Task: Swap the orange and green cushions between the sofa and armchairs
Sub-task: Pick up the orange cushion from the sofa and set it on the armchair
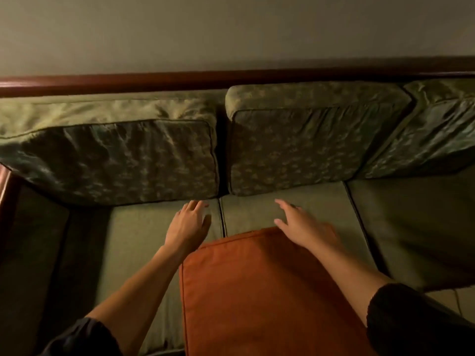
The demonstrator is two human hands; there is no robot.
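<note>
Right, sofa [411,227]: plain olive-green seat pads, flat woven cloth with dark piping along the seams; dark glossy wooden rail runs along the top behind the backs
wooden rail [180,79]: smooth, reddish-brown, rounded edge, catches a highlight at the left
left back cushion [120,160]: green, boxy, shiny fabric with a small repeating pattern, heavily creased, leaning on the backrest
middle back cushion [303,147]: same patterned green, squarer and firmer, piped edges, just beside the left one with a narrow dark gap between
right back cushion [431,129]: same fabric, wrinkled, tilted, partly cut by the frame edge
orange cushion [257,291]: matte rust-orange cloth, rectangular, stitched border seam, lying flat on the seat pads across the join between the two, front and centre
left hand [190,224]: bare, fingers spread, palm down over the left seat pad just below the left back cushion; grip is apart, holds nothing
right hand [303,224]: bare, fingers splayed, over the far corner of the orange cushion, reaching toward the middle back cushion; grip is apart, whether it touches the orange cloth I cannot tell
sleeves: dark, pushed up on both forearms; right one looks knitted and fuzzy
wall [231,29]: plain, pale, smooth
light: dim and warm, image slightly blurred
</note>
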